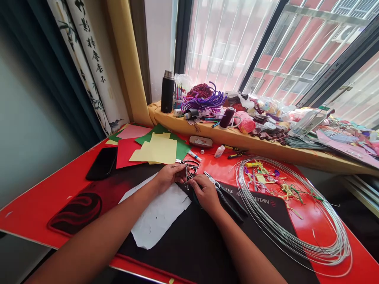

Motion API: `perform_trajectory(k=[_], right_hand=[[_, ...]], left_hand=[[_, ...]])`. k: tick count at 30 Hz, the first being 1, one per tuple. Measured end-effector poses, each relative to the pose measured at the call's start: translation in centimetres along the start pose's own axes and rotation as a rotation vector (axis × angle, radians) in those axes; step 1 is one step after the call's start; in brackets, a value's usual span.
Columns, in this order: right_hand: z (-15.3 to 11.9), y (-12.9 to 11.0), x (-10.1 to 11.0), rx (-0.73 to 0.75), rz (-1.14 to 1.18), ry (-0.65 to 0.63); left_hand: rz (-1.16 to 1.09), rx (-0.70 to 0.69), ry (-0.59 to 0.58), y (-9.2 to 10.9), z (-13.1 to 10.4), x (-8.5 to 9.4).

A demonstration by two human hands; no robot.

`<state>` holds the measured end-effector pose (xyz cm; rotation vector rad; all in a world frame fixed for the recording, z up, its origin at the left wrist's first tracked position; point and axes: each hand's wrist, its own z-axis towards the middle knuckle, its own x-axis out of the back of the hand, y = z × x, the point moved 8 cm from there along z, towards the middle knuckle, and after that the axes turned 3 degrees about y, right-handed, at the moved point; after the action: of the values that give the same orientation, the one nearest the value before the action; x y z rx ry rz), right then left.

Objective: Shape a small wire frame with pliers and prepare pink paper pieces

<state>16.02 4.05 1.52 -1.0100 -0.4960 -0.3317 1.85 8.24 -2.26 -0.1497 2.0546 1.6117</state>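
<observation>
Daylight comes through the barred window point(219, 47) above a cloth-covered ledge point(192, 126), where a dark flask point(167, 92) stands near a heap of purple stems point(204, 103). Below it, the red surface point(35, 203) carries a dark mat point(195, 246). My hands are close together over the mat, fingers bent narrow around a thin wire piece point(186, 172): my left hand point(170, 176) pinches it, while my right hand point(205, 191) is at its lower end, though I cannot tell how firmly it grips. White paper point(161, 215) lies partly under my left hand and forearm. Scissors point(192, 163) lie just beyond my fingers, and pliers point(219, 189) rest just beside my right hand. Farther right, a large wire coil point(275, 233) surrounds colourful scraps point(262, 178). On the left, a phone point(102, 163) lies beside coloured sheets point(156, 150).
</observation>
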Motion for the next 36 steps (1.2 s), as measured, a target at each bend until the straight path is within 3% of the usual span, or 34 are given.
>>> perform_trajectory(k=[36], right_hand=[[0.05,-0.24,-0.24,0.022,-0.033,-0.012]], left_hand=[[-0.002,0.025,0.009,-0.03,0.06,0.04]])
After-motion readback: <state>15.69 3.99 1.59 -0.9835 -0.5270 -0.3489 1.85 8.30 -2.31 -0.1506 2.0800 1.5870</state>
